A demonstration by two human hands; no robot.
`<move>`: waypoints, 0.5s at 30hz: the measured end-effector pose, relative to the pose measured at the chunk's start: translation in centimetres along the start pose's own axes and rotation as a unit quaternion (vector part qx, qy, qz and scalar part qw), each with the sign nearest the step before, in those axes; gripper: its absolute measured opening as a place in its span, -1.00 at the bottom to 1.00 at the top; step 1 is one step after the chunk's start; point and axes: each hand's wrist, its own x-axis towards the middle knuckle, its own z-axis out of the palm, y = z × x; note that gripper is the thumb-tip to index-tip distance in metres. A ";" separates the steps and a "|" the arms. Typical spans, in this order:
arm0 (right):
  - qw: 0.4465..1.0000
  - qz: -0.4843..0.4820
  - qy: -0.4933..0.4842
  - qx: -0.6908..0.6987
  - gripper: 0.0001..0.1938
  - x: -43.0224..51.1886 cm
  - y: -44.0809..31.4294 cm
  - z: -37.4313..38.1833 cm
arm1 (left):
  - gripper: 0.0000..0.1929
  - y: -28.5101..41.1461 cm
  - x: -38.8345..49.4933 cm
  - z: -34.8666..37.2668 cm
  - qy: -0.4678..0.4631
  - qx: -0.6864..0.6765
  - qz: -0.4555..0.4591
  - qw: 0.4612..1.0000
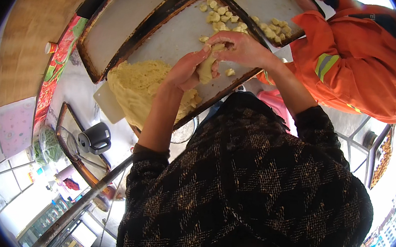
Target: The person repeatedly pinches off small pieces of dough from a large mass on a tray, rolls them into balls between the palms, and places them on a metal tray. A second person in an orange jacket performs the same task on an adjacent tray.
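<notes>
Between my two hands is an elongated piece of pale yellow dough [208, 66], held above a metal baking tray [170, 41]. My left hand [188, 66] wraps around the lower part of it. At its upper end, the fingers of my right hand [240, 48] grip the dough. A large mass of dough [133, 87] lies on the near left end of the tray, partly behind my left forearm. Several small dough lumps [223, 16] sit in a cluster at the far end. One loose lump [229, 72] rests beneath my right wrist.
Another baking tray [122, 18] lies to the left. A third tray [268, 4] holds rounded dough pieces, with a person in an orange jacket [363, 65] beside it. A black kettle [95, 138], a wire strainer [71, 144] and a paper cup [51, 48] are at the left.
</notes>
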 end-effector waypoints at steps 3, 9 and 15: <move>0.994 0.047 0.007 0.097 -0.71 -0.4 0.7 -0.6 | -0.58 -0.5 0.1 0.1 0.014 0.014 -0.006 1.000; 0.987 0.079 0.034 0.134 -0.68 -0.5 1.3 -0.3 | -0.61 -0.3 0.0 0.2 0.041 -0.029 0.041 0.998; 0.999 -0.021 -0.001 0.024 -0.76 -0.3 0.7 1.5 | -0.64 -0.3 0.4 0.6 0.002 -0.039 0.030 0.999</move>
